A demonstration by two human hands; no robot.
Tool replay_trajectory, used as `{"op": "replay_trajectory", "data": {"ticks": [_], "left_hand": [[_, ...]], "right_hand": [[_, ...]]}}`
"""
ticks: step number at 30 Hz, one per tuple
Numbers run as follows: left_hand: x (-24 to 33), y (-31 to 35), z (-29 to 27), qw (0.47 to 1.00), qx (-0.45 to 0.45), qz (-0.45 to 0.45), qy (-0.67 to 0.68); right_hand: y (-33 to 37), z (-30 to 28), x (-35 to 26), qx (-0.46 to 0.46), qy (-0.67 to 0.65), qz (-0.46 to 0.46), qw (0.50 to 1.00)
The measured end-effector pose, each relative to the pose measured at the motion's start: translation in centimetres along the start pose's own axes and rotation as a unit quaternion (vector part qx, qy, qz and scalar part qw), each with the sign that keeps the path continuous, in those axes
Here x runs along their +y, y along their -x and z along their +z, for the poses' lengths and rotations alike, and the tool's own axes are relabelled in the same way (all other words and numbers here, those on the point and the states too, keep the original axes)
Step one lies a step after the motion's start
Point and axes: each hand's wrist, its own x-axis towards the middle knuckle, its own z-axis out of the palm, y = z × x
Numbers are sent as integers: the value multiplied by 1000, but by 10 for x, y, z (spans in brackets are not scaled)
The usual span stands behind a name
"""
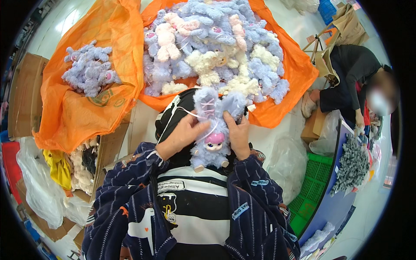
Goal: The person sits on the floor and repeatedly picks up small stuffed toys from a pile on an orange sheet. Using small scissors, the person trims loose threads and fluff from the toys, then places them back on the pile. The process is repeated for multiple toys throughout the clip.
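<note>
A fluffy lavender-blue plush toy (211, 151) rests on my lap, its long ears pointing away from me. Its small face has big eyes and a shiny pink patch above them. One ear carries pale lacing, and a thin white ribbon (190, 114) trails from it to the left. My left hand (186, 133) is closed at the base of that laced ear, its fingertips partly lost in the fur. On the other side, my right hand (238, 132) grips the second ear, thumb on top and fingers behind.
Ahead, a large orange sack (299, 82) lies spread under a heap of blue, pink and cream plush toys (208, 43). Another orange sack (117, 56) at left bears several blue ones. Right are a green crate (310, 177), a blue-topped table (323, 203) and a bending person (346, 82).
</note>
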Motion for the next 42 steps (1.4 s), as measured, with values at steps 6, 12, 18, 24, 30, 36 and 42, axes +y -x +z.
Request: {"op": "replay_trajectory", "data": {"ticks": [6, 12, 18, 24, 30, 36, 42], "left_hand": [[-10, 7, 4, 987, -127, -95, 5], [-17, 3, 8, 980, -126, -123, 89], [-18, 6, 6, 985, -108, -125, 52], [-9, 10, 12, 985, -123, -84, -91], [-11, 32, -11, 956, -179, -82, -219], [-40, 32, -6, 979, -156, -95, -88], [-34, 24, 5, 982, -149, -66, -99]], "right_hand": [[-14, -31, 0, -115, -135, 170, 969], [-34, -63, -7, -176, -10, 257, 950], [-23, -72, -56, -2, 215, 49, 975], [-28, -1, -57, -74, 295, -155, 940], [-8, -14, -31, -5, 254, -118, 960], [77, -57, -25, -86, 399, -55, 911], [79, -42, -9, -49, 354, -124, 926]]}}
